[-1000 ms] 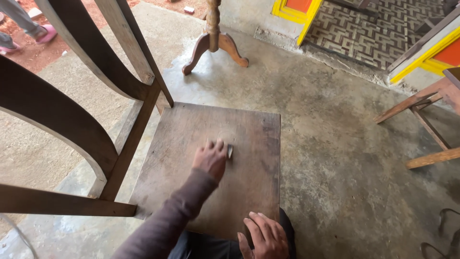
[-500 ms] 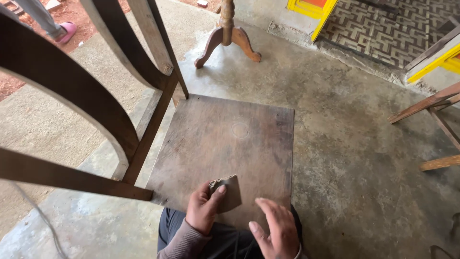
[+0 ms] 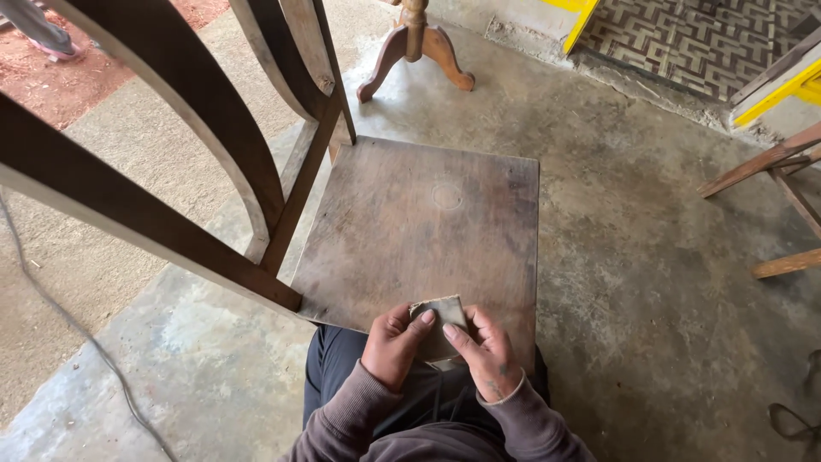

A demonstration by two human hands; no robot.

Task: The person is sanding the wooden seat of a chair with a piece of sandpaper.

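Concrete floor; both hands, left hand (image 3: 392, 345) and right hand (image 3: 484, 352), pinch sandpaper piece (image 3: 440, 317), corner pointing away over chair seat (image 3: 419, 227).

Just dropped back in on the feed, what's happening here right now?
A person sits at the near edge of a bare wooden chair seat and holds a small worn piece of sandpaper in both hands. The left hand grips its left side, the right hand its right, with the thumbs on top. The sandpaper is lifted just over the seat's near edge, not pressed flat on the wood. The chair's curved back rises to the left, over a concrete floor.
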